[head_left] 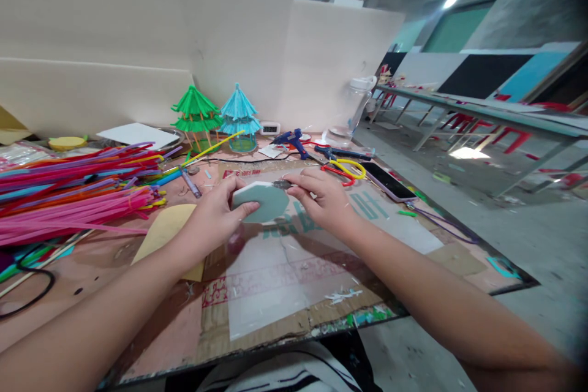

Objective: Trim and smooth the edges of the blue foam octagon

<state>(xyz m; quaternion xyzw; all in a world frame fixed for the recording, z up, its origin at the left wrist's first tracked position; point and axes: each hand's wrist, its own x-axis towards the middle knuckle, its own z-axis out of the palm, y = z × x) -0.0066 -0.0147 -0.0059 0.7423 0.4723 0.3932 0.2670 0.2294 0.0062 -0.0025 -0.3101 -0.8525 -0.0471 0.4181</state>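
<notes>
A pale grey-green board disc (pixel 264 203) with a white edge is tilted up above the table. My left hand (pixel 215 209) is closed on its left side, thumb on the near face and fingers behind. My right hand (pixel 324 199) pinches a small dark blade-like piece (pixel 281 184) against the disc's upper right edge; its exact kind is too blurred to tell. Beneath both hands lies a whitish sheet (pixel 271 285) with green lettering and a red border. A tan rounded card (pixel 160 229) is partly hidden behind my left forearm.
Bundled pipe cleaners (pixel 82 190) cover the left side. Green (pixel 197 110) and blue (pixel 239 116) tiered-roof models stand at the back. A blue glue gun (pixel 296 142), yellow-and-red-handled scissors (pixel 349 168), a phone (pixel 386 181) and a clear bottle (pixel 356 104) lie or stand to the right.
</notes>
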